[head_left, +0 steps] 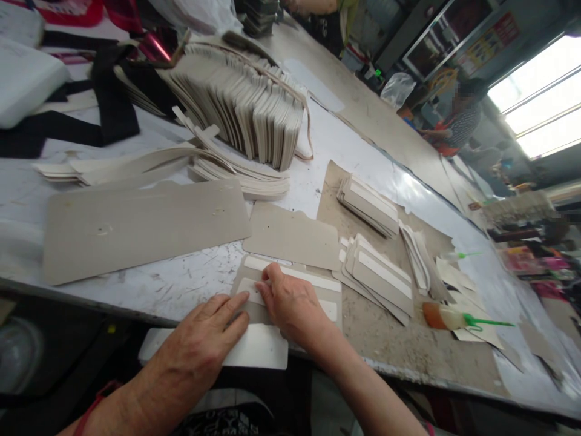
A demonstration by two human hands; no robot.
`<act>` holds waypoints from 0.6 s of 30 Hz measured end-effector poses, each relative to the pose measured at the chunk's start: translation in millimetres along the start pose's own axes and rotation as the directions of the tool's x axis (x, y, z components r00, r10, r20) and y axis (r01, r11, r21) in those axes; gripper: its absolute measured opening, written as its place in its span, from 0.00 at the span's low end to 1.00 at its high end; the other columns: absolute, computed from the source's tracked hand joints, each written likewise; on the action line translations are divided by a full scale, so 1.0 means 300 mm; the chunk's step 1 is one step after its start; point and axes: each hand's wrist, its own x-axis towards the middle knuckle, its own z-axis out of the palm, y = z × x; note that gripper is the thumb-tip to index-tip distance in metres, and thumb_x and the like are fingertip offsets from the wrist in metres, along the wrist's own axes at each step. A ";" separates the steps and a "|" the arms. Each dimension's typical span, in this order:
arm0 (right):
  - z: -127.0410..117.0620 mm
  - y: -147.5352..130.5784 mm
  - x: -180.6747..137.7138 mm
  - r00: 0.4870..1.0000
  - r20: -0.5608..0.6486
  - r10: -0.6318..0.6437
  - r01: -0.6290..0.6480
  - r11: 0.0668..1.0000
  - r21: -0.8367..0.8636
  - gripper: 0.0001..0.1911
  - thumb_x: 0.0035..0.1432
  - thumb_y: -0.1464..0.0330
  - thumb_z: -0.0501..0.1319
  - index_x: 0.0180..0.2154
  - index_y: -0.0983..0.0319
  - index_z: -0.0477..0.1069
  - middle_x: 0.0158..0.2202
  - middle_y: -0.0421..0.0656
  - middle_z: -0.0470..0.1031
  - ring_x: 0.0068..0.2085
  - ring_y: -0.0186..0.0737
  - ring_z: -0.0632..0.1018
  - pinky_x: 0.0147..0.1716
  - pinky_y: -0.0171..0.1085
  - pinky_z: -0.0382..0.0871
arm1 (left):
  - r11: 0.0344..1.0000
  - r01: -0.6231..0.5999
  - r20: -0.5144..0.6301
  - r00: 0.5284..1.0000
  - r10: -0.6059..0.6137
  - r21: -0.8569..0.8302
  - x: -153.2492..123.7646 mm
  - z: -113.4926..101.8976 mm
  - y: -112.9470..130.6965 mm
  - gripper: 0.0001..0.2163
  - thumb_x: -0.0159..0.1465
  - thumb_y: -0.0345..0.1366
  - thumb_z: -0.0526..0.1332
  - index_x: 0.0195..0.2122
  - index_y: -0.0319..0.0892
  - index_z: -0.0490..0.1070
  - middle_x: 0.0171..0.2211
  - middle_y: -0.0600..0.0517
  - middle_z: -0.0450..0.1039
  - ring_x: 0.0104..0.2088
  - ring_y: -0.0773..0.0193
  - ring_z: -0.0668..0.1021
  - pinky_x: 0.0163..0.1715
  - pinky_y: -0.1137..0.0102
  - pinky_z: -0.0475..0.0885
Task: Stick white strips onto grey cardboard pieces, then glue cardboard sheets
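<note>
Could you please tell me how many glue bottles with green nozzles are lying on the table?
2. One glue bottle lies right of the hands, nozzle pointing right; a second bottle lies farther back among the cut pieces, mostly hidden. Others may be covered.

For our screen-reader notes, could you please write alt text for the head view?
Both hands, left hand and right hand, press on a grey card piece bearing white strips at the table edge. Stacks of similar pieces and a glue bottle lie right.

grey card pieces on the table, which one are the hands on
The grey card with white strips at the table's near edge, under both hands; the large plain grey sheet lies untouched to the left.
</note>
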 end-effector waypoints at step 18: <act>-0.010 0.020 -0.002 0.998 0.049 0.031 -0.029 0.999 -0.029 0.07 0.71 0.65 0.54 0.43 0.61 0.67 0.39 0.45 0.81 0.41 0.47 0.81 0.33 0.39 0.64 | 0.999 -0.012 -0.053 0.998 0.014 0.030 0.011 -0.009 0.007 0.20 0.61 0.16 0.44 0.42 0.39 0.71 0.53 0.45 0.72 0.50 0.55 0.70 0.50 0.63 0.69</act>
